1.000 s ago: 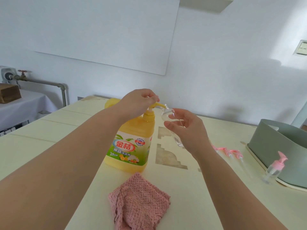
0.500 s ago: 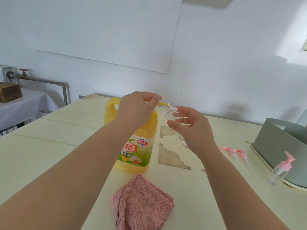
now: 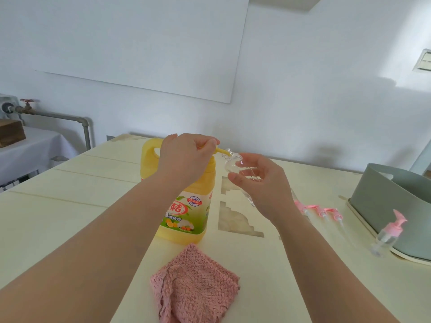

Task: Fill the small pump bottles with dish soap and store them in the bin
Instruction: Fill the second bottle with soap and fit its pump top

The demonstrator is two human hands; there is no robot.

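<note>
A large yellow dish soap jug stands on the cream table. My left hand sits on top of its yellow pump head, fingers curled round it, with the spout sticking out to the right. My right hand holds a small clear bottle without a cap, its mouth right at the spout tip. Pink pump tops lie on the table to the right. A small clear bottle with a pink pump stands beside the grey-green bin.
A crumpled pink cloth lies in front of the jug near the table's front. A second table with a white cover and a metal pipe are at the far left. The wall is close behind the table.
My left hand has sunk on the pump head, which sits lower on the jug than a second ago. The small bottle stays at the spout. The camera shifted slightly.
</note>
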